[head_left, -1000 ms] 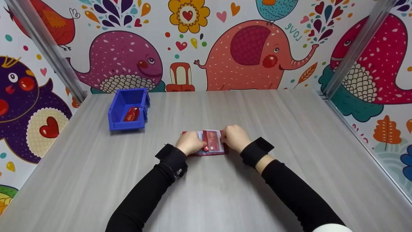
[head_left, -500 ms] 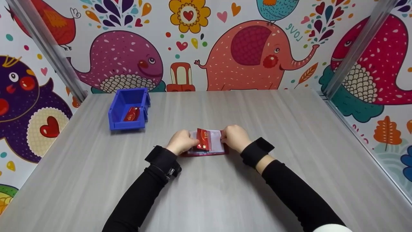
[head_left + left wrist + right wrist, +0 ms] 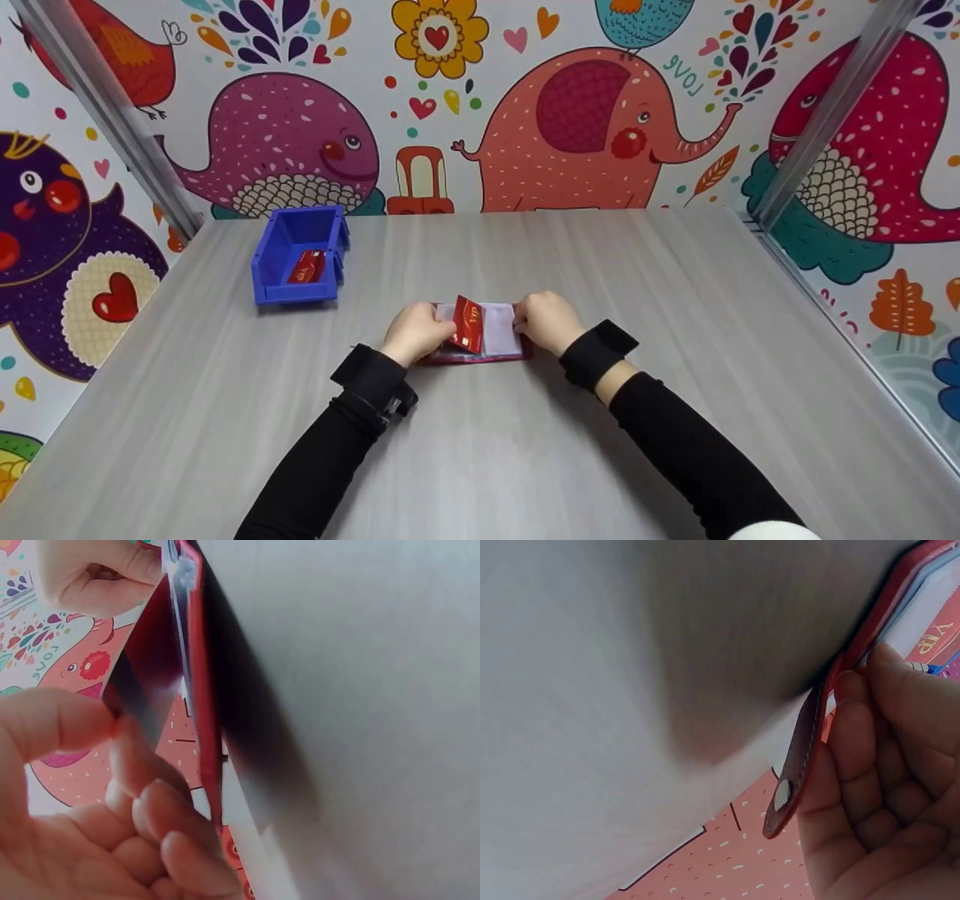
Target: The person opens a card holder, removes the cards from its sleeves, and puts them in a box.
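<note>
My left hand (image 3: 415,331) pinches a red VIP card (image 3: 469,325) by its left edge between thumb and fingers. Tilted, the card stands over the left part of an open red card holder (image 3: 504,330) with clear sleeves, lying on the table. In the left wrist view the card (image 3: 146,664) rises at an angle from the sleeves beside the red cover (image 3: 201,667). Thumb and fingers of my right hand (image 3: 551,321) pinch the holder's right edge. A strap (image 3: 799,765) with a metal snap hangs from that edge in the right wrist view.
A blue plastic bin (image 3: 292,293) stands at the back left of the grey table (image 3: 495,450), with a red card (image 3: 307,266) inside. Walls printed with cartoon animals and metal posts (image 3: 825,120) border the table.
My left hand has moved left, drawing the card leftward across the holder and tilting it up, so the clear sleeve on the right is uncovered. My right hand stays in place.
</note>
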The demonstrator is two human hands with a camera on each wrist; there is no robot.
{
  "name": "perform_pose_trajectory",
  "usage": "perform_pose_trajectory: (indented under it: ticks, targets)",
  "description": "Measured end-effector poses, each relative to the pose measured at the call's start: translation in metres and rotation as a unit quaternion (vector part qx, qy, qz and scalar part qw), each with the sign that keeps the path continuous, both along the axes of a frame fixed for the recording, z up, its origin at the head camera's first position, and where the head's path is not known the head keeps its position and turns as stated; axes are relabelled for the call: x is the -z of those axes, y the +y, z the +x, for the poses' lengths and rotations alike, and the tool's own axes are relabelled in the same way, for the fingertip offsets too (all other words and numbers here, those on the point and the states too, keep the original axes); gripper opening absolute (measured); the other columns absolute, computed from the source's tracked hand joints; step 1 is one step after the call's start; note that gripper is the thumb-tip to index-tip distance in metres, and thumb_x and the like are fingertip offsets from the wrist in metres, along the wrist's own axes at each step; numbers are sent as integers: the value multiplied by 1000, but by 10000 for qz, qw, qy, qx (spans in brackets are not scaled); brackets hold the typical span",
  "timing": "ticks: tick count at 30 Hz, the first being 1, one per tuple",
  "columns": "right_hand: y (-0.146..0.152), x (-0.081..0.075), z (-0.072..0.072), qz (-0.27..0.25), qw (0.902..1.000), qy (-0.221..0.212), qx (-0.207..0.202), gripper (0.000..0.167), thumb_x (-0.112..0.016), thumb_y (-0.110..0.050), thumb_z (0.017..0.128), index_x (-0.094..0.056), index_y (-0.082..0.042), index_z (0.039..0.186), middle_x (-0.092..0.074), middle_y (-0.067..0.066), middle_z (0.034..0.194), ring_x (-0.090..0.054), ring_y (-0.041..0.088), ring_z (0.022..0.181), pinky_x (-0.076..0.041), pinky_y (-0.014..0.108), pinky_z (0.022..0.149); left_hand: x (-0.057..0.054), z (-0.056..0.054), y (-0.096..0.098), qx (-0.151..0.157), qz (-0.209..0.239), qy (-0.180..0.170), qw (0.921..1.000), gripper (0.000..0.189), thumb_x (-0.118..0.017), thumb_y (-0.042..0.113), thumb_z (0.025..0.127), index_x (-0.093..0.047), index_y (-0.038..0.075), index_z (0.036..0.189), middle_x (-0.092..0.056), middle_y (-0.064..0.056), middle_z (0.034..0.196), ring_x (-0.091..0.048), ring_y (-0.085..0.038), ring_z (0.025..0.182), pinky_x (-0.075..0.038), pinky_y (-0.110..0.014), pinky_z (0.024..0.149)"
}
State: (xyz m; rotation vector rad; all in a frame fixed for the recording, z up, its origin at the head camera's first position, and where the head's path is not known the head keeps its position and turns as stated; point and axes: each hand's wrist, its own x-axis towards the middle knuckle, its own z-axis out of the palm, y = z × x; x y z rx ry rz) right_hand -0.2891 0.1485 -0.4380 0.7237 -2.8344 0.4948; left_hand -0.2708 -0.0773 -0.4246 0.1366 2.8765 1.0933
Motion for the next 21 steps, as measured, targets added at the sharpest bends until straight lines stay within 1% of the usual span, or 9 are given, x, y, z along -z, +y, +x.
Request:
perform_pose_trajectory:
  ticks: [4, 6, 8, 11, 14, 17, 19, 21]
  targets:
    - [1, 1, 0, -29, 10000, 28, -48, 13, -81, -2, 74, -72, -5, 65, -69, 5, 70, -64, 26, 67, -52, 41, 67, -2, 2, -4, -19, 150, -10, 9999, 32, -57, 13, 78, -39, 18, 51, -35, 7, 49, -35, -11, 45, -26, -25, 46]
    - [1, 1, 0, -29, 10000, 49, -57, 13, -81, -2, 73, -72, -5, 65, -68, 5, 70, -63, 26, 66, -52, 41, 66, -4, 3, -7, -60, 247, -51, 9997, 32, -56, 13, 79, -41, 18, 51, -36, 7, 47, -38, -10, 41, -28, -24, 43]
    - [1, 2, 0, -30, 10000, 65, -56, 13, -82, -2, 73, -72, -5, 65, -68, 5, 69, -63, 26, 66, -52, 41, 65, -5, 2, -10, -115, 300, -26, 9995, 31, -56, 13, 79, -42, 18, 51, -37, 7, 48, -39, -10, 41, -29, -24, 43]
    - [1, 2, 0, -50, 10000, 41, -35, 13, -81, -2, 74, -72, -5, 65, -69, 5, 70, -63, 26, 67, -52, 41, 66, -8, 2, -15, -204, 335, 75, 9992, 29, -57, 14, 79, -46, 17, 53, -41, 6, 52, -42, -12, 48, -31, -25, 49]
    - [1, 2, 0, -53, 10000, 15, -8, 12, -81, -2, 75, -73, -5, 66, -69, 6, 71, -63, 26, 67, -52, 41, 67, -11, 0, -21, -339, 424, 68, 9985, 25, -59, 18, 84, -58, 13, 59, -48, 5, 57, -44, -14, 56, -32, -26, 55]
    - [1, 2, 0, -36, 10000, -29, 31, 12, -81, -1, 76, -73, -4, 67, -69, 6, 72, -63, 26, 68, -52, 41, 68, -14, -2, -27, -433, 435, 39, 9981, 23, -60, 20, 87, -68, 7, 70, -56, 2, 65, -49, -17, 62, -37, -28, 58]
    - [0, 2, -1, -23, 10000, -70, 61, 11, -80, -1, 76, -73, -4, 68, -70, 6, 73, -63, 26, 68, -52, 41, 68, -16, -3, -32, -478, 365, 94, 9981, 23, -60, 19, 88, -71, 3, 77, -61, -3, 72, -54, -20, 67, -41, -31, 62]
    - [0, 2, -1, -9, 9999, -128, 90, 11, -80, -1, 77, -74, -4, 68, -70, 6, 74, -63, 25, 69, -52, 41, 69, -18, -6, -37, -532, 299, 159, 9980, 23, -59, 18, 88, -73, 0, 83, -67, -8, 83, -58, -24, 74, -44, -34, 66]
